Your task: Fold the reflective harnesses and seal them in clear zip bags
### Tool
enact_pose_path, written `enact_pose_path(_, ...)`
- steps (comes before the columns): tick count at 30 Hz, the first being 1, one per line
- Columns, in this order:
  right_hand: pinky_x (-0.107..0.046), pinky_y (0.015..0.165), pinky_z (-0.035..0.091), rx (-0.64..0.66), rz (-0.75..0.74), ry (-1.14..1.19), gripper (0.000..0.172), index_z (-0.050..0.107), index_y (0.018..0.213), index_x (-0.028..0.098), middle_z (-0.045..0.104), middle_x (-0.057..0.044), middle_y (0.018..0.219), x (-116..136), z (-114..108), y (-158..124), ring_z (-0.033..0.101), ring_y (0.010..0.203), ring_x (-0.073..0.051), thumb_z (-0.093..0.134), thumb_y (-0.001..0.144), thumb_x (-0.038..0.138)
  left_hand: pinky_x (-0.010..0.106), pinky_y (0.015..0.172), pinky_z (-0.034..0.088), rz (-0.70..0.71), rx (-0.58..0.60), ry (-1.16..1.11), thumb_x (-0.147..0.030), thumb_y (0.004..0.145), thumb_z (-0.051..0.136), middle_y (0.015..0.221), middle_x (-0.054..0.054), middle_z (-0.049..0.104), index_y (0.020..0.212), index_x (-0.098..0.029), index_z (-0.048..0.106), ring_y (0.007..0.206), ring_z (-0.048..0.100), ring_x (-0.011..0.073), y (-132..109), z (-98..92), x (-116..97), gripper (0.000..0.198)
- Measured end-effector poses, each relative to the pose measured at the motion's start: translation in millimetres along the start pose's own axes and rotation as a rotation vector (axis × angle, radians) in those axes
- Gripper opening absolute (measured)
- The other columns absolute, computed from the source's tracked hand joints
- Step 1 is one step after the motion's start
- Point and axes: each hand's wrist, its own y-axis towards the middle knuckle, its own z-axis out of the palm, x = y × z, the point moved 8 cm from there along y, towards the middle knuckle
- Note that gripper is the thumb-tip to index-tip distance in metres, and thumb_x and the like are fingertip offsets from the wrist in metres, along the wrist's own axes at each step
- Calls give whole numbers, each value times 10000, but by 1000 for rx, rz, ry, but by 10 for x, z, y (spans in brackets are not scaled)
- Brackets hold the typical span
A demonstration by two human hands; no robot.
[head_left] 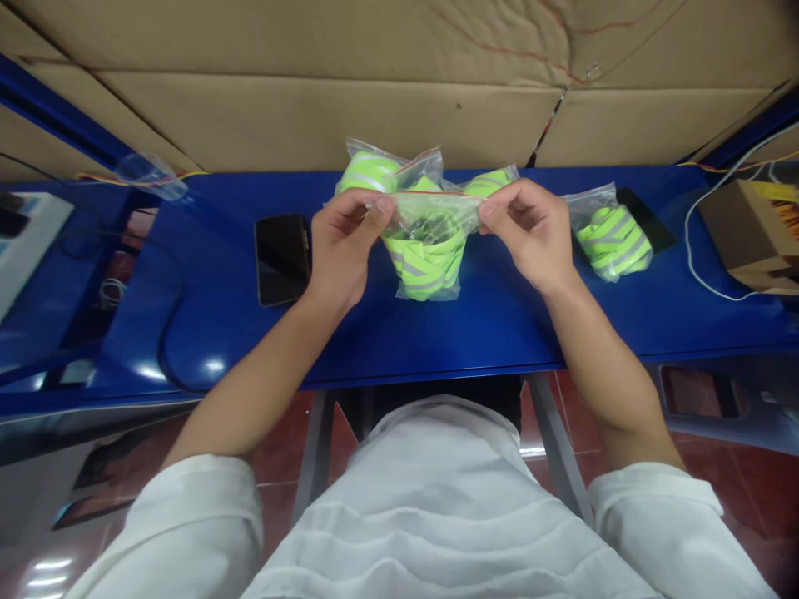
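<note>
Between my hands is a clear zip bag (427,279) packed with a folded neon-yellow strap that has grey reflective stripes. Its top edge, marked by a red line, is stretched level. My left hand (350,245) pinches the bag's left top corner between thumb and fingers. At the right top corner my right hand (529,231) does the same. A dark part shows inside the bag near the opening; whether the seal is closed I cannot tell. Just behind lie more bagged neon straps (368,170), partly hidden by the held bag.
Right of my hands another bagged strap (615,241) rests by a dark flat object (646,220). A black phone (282,259) lies on the blue table (499,333) at left. A clear cup (151,175), a cardboard box (742,233) and a white cable (690,237) are farther out.
</note>
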Motion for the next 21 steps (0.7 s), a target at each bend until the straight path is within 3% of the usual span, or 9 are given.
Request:
enact_pose_path(5,-367,678,581,18,-122,-137,342,682,829,272,656,-5,729,51,-23,-31,616,667,-165,770,926,587,286,765,522,70,-31,68,-553,832,870,833,-10,666,847,-197,669,767,673,124,-3,-32,12,409)
enact_pose_path(10,-358,707,581,47,-158,-141,315,701,927,260,673,-6,825,44,49,-40,640,739,-165,730,964,572,285,751,524,143,-22,138,-504,872,858,829,-3,678,897,-205,715,750,645,120,-23,-43,-60,333)
enact_pose_path(16,-341,693,556,53,-127,-95,362,690,890,244,640,-2,811,1,84,-30,606,721,-150,779,916,594,283,732,549,141,22,87,-444,911,828,819,11,704,897,-228,759,732,668,134,-50,15,-96,227)
enact_pose_path(21,-325,693,527,132,-59,-19,376,684,906,238,658,-5,850,15,140,-34,611,760,-148,803,896,594,282,714,552,178,57,118,-396,931,812,831,14,730,930,-247,772,732,690,144,-68,21,-100,154)
